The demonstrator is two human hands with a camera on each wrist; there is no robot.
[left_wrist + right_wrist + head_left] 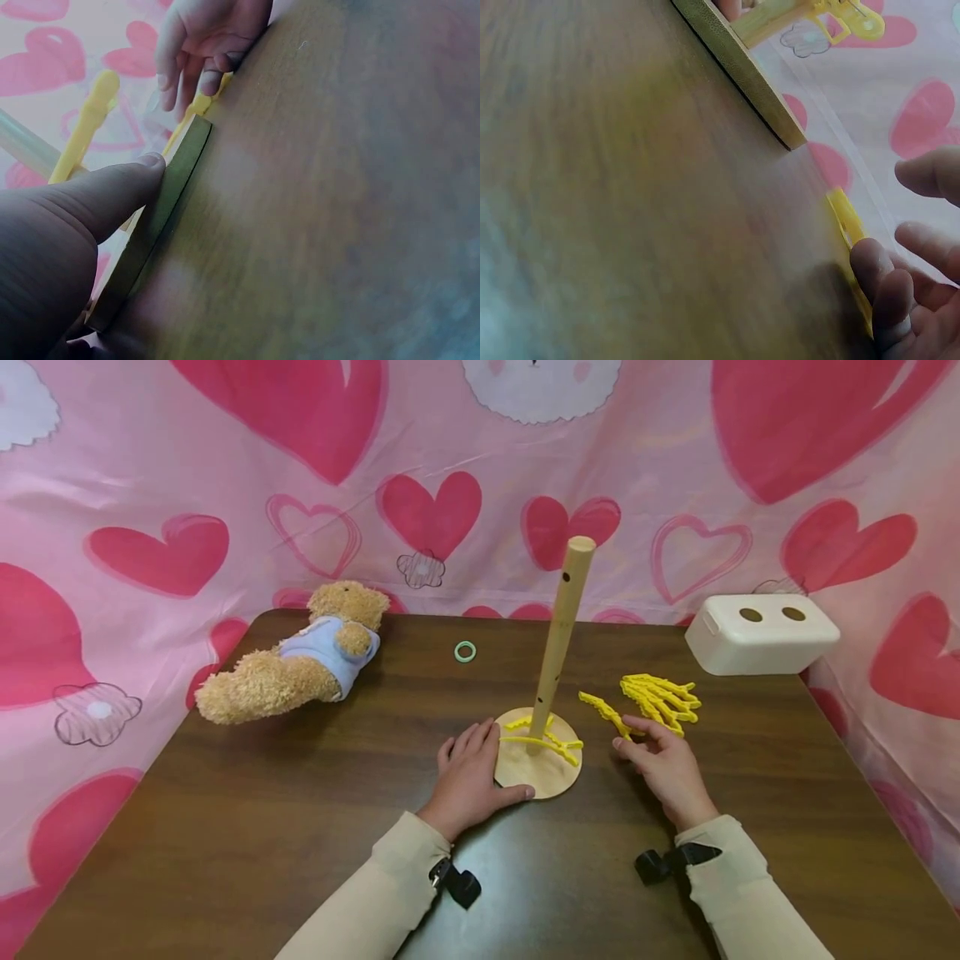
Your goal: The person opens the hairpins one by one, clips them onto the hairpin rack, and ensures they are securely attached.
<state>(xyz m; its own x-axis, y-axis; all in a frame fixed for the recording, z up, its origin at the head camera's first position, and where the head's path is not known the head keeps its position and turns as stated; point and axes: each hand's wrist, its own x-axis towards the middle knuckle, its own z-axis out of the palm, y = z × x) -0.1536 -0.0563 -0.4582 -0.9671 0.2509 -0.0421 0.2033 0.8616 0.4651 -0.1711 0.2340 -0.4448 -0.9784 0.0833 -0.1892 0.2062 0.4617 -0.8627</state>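
Observation:
A wooden stand (537,774) has a round base and an upright pole with dark holes. My left hand (471,777) rests on the left edge of the base, the thumb (124,187) lying across its near rim. Thin yellow plastic pieces (564,750) with knobbly ends lie around the pole's foot. To the right, my right hand (667,772) is at the near end of a single yellow knobbly strip (600,703). Its fingertips (874,262) touch the strip, with the thumb and other fingers apart. A pile of several similar yellow pieces (660,700) lies just beyond.
A teddy bear (318,660) in a light blue top lies at the back left. A small green ring (465,652) sits behind the stand. At the back right is a white box (761,639) with two round holes. Heart-patterned cloth (480,568) hangs along the table's back edge.

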